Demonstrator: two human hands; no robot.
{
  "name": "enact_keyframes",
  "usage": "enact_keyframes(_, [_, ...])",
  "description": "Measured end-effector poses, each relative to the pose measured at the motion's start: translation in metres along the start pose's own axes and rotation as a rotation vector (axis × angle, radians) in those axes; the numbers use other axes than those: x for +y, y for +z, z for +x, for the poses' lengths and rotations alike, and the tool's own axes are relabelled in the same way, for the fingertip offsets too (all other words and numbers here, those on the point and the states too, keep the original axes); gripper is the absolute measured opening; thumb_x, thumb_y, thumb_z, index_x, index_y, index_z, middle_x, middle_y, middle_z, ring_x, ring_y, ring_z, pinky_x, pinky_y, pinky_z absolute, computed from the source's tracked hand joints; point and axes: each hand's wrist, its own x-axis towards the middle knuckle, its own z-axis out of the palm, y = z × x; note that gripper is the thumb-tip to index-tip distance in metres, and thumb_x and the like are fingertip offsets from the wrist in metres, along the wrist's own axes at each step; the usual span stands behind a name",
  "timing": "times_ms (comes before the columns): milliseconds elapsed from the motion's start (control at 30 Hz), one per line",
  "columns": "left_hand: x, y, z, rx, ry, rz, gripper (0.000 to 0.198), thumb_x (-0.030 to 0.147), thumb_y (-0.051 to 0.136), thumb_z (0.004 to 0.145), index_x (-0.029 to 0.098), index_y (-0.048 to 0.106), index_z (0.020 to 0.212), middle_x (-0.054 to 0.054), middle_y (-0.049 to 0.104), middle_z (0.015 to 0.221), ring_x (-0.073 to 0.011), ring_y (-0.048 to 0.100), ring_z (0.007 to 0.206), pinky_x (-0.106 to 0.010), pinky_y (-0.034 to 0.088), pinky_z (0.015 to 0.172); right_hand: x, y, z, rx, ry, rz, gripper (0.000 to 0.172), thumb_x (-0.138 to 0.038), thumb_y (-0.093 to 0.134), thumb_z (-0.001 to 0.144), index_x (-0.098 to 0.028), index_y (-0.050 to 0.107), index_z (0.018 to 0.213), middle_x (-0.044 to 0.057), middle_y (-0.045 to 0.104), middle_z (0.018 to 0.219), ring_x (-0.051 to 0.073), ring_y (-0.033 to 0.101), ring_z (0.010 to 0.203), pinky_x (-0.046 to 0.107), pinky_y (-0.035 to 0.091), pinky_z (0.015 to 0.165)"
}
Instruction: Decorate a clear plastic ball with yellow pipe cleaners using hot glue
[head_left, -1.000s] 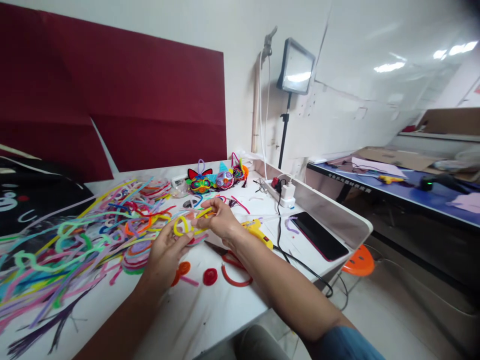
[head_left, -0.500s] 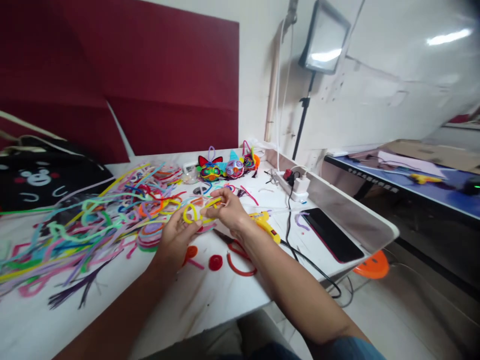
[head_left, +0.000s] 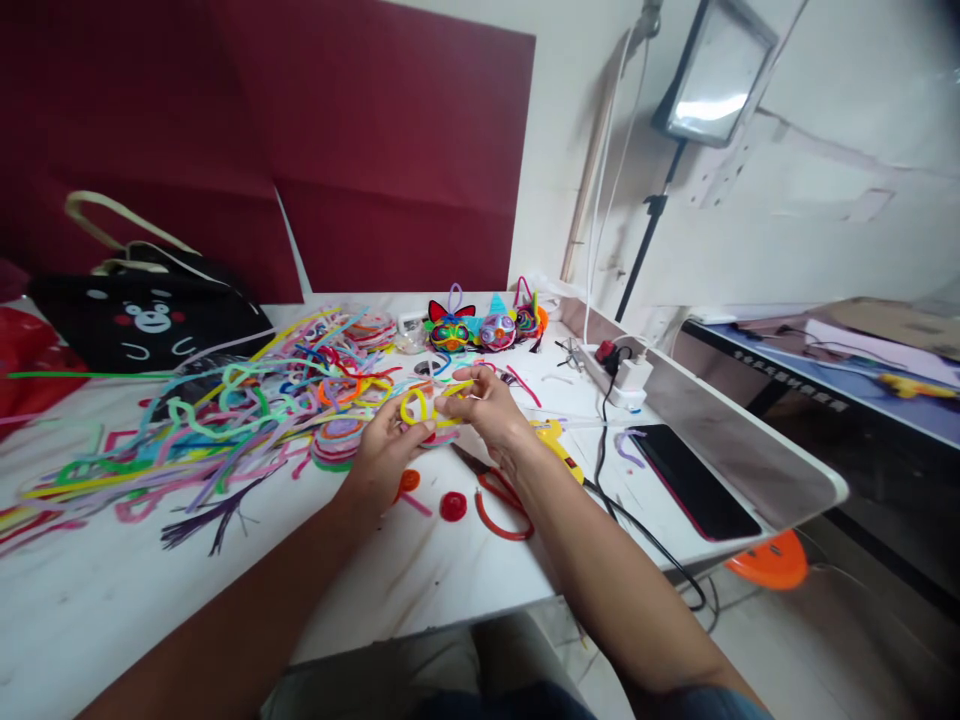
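Note:
A yellow pipe cleaner point(head_left: 414, 408), bent into loops, is held up between both my hands over the table. My left hand point(head_left: 384, 445) pinches its left loop between thumb and fingers. On the other side, my right hand point(head_left: 486, 412) grips the right part, and its fingers partly cover it. Below my hands lie a red coil point(head_left: 453, 506), an orange coil point(head_left: 409, 481) and a short pink piece point(head_left: 416, 504). Scissors with orange-red handles point(head_left: 504, 530) rest beside my right wrist. A yellow glue gun point(head_left: 559, 447) lies just right of my right forearm.
Heaped pipe cleaners point(head_left: 225, 420) in many colours cover the table's left side. Finished colourful figures point(head_left: 497, 332) stand at the back. A phone point(head_left: 697, 485), a power strip point(head_left: 626, 380) and a black cable point(head_left: 637, 535) are on the right. A black bag point(head_left: 150, 320) sits back left.
The camera view has turned a little to the left, so everything appears shifted right. Both hands still hold the yellow pipe cleaner in nearly the same pose.

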Motion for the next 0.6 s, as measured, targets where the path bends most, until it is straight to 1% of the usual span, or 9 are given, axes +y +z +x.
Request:
enact_keyframes(133, [-0.0014,-0.0016,0.0004,-0.013,0.001,-0.006,0.049,0.025,0.081,0.061,0.019,0.063,0.106,-0.005,0.072,0.100,-0.0179,0.070,0.082,-0.024,0.057,0.065,-0.0007,-0.0002,0.0000,-0.003,-0.005,-0.023,0.063,-0.026,0.087,0.041,-0.020,0.053,0.094,-0.009,0.056,0.069,0.010,0.054,0.059,0.025,0.042,0.060])
enact_keyframes(300, [-0.0002,-0.0015,-0.0003,-0.002,-0.009,0.012,0.050,0.025,0.080,0.061,0.019,0.062,0.108,-0.002,0.071,0.093,-0.0169,0.069,0.077,-0.023,0.055,0.062,0.0012,-0.0002,-0.0003,-0.021,-0.016,-0.037,0.064,-0.024,0.085,0.043,-0.021,0.052,0.098,-0.007,0.056,0.076,0.012,0.057,0.065,0.027,0.044,0.065])
enact_keyframes(433, [0.0022,0.0011,-0.0014,0.019,-0.014,0.013,0.050,0.026,0.080,0.058,0.019,0.062,0.104,0.000,0.069,0.088,-0.0144,0.067,0.072,-0.022,0.054,0.060,0.0027,0.0008,-0.0014,-0.008,-0.041,-0.090,0.064,-0.022,0.084,0.042,-0.022,0.052,0.098,-0.007,0.053,0.079,0.012,0.055,0.066,0.027,0.044,0.064])
enact_keyframes(600, [0.0010,0.0014,-0.0006,0.041,-0.010,0.019,0.055,0.027,0.081,0.056,0.021,0.064,0.108,-0.003,0.072,0.096,-0.0187,0.071,0.082,-0.024,0.055,0.062,0.0061,0.0016,-0.0009,-0.016,-0.057,-0.082,0.065,-0.025,0.083,0.043,-0.022,0.051,0.100,-0.005,0.055,0.083,0.012,0.055,0.067,0.027,0.044,0.064])
